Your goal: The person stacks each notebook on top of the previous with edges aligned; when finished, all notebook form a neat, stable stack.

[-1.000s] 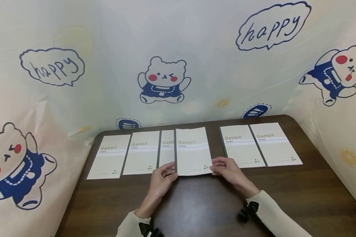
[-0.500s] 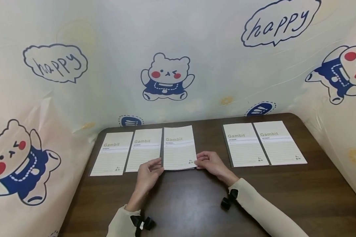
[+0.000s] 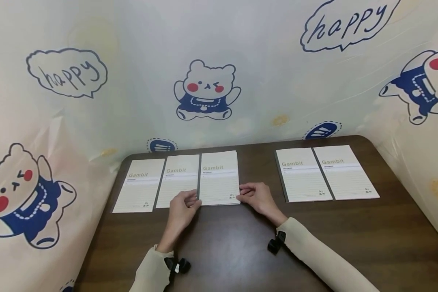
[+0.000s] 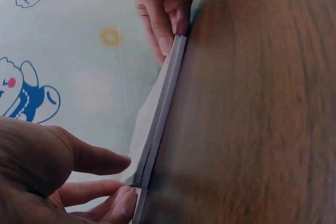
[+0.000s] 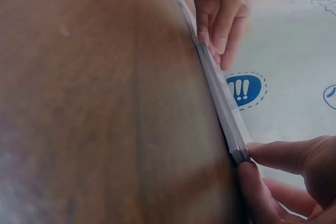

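1. Surface (image 3: 233, 247): let it carry the stack's weight, so the hands need only nudge.
2. Right pair of notebooks (image 3: 323, 174): well apart to the stack's right, leaving good elbow room there.
3. Left pair of notebooks (image 3: 164, 184): its nearer notebook lies just beside the stack's spine, so push gently from the right or it may shift too.
4. Stack of notebooks (image 3: 219, 178): flat between both pairs, two layers showing in the left wrist view; the step in hand seems to be squaring it.
5. Right hand (image 3: 257, 196): thumb and fingers lightly pinch the stack's lower right corner; best kept soft, to avoid bending the cover.
6. Left hand (image 3: 182, 207): at the stack's lower left corner, fingers relaxed; whether it grips, I cannot tell. It should serve as a steady stop.
7. Page edges (image 4: 165, 106): nearly flush; even, matched pressure suits them.
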Demonstrator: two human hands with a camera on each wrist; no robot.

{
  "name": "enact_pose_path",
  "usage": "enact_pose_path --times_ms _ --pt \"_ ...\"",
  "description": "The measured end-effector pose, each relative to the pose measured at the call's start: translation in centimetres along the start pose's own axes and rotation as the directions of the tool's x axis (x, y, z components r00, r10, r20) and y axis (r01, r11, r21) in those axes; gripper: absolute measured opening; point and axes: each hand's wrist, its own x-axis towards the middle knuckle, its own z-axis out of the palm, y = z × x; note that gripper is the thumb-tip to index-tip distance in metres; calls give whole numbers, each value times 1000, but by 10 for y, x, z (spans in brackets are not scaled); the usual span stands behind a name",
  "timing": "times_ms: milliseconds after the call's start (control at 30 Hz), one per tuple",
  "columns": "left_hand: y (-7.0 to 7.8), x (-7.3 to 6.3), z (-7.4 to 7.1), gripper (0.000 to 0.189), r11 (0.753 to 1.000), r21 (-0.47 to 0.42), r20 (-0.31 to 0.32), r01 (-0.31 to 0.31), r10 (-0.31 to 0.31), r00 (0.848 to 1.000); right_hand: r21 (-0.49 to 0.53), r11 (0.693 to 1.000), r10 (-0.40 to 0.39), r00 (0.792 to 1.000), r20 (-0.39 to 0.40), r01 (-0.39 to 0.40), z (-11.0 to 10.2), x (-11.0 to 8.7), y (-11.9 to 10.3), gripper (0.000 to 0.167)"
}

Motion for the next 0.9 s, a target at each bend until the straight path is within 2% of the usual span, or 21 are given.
enact_pose_path --times_ms 167,400,900 --pt "0 5 2 39 999 31 -10 -26 26 1000 -8 1000 -14 1000 -5 14 1 0 2 33" --pt "-1 4 3 41 1000 22 -7 4 -4 1000 -16 1000 -17 1000 -11 17 1 -1 1 31" --pt "-5 1 7 42 1000 8 -16 12 -12 1000 -31 999 -31 999 -43 30 5 -4 5 29"
